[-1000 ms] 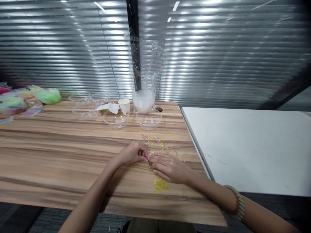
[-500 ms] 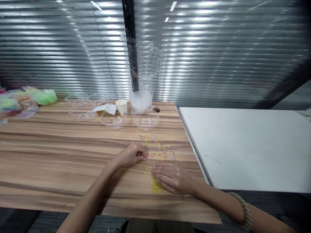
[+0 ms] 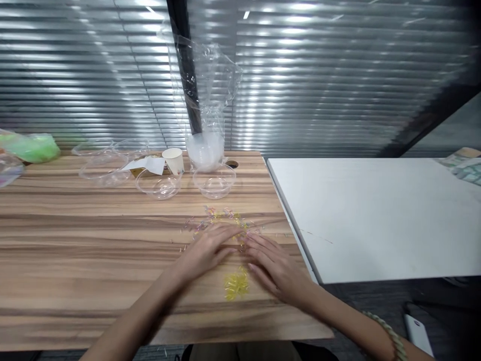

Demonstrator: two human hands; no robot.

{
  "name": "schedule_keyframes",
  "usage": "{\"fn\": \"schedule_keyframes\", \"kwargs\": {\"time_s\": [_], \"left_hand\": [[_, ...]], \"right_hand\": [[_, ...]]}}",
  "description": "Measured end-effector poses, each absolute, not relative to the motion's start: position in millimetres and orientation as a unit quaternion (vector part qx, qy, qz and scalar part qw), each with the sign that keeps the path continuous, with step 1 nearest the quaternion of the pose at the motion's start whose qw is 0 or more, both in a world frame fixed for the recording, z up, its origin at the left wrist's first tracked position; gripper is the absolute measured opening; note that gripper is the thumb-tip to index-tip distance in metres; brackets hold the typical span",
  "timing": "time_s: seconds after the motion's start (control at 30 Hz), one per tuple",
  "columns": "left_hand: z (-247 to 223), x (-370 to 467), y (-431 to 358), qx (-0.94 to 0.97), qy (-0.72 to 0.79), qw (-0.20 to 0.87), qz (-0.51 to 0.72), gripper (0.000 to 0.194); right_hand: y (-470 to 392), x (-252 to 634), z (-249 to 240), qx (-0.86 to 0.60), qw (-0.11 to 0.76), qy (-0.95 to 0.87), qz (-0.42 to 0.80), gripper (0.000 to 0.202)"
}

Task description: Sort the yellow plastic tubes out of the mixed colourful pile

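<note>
Small multicoloured tube-shaped beads (image 3: 225,214) lie scattered over the wooden table (image 3: 93,271). My left hand (image 3: 208,248) rests over the left part of this scatter, its fingers stretched out toward the right. From the other side my right hand (image 3: 276,268) lies palm down with fingers extended, the fingertips of both hands close together among the beads. Some beads under the fingers are hidden. A separate small pile of yellow beads (image 3: 236,284) sits between my wrists, nearer the table's front edge.
Behind the beads stand clear plastic bowls (image 3: 215,186), a paper cup (image 3: 174,161) and a bag with stacked bowls (image 3: 205,150). A box with white paper (image 3: 148,164) is beside the cup. Coloured packets (image 3: 33,148) lie far left. A white table (image 3: 376,215) adjoins on the right.
My left hand has opened from a pinch and moved over the mixed beads. My right hand has shifted off the yellow pile toward the scatter, uncovering it. The view has turned slightly right.
</note>
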State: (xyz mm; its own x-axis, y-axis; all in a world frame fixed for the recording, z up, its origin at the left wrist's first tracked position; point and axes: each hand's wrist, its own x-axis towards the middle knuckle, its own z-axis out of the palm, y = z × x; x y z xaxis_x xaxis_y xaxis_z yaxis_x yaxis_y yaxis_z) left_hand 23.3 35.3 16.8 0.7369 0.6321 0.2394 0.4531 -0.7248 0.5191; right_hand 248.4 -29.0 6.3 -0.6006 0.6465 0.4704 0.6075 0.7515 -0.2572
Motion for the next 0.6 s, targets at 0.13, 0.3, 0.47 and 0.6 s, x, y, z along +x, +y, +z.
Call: {"fn": "schedule_keyframes", "kwargs": {"time_s": [0.13,0.3,0.47,0.6], "left_hand": [[8.6,25.7,30.8,0.903,0.328,0.216,0.176,0.061],[3.5,18.8,38.4,0.902,0.328,0.243,0.141,0.056],[-0.3,17.3,40.1,0.9,0.324,0.247,0.152,0.051],[-2.9,17.4,40.7,0.903,0.317,0.237,0.165,0.047]], "right_hand": [[-27.1,245.6,3.5,-0.366,0.257,-0.894,0.034,0.035],[-30.2,248.2,0.6,-0.352,0.239,-0.904,0.047,0.036],[-33.3,250.2,1.0,-0.33,0.242,-0.91,0.055,0.029],[-31.3,249.1,1.4,-0.358,0.23,-0.903,0.062,0.028]]}}
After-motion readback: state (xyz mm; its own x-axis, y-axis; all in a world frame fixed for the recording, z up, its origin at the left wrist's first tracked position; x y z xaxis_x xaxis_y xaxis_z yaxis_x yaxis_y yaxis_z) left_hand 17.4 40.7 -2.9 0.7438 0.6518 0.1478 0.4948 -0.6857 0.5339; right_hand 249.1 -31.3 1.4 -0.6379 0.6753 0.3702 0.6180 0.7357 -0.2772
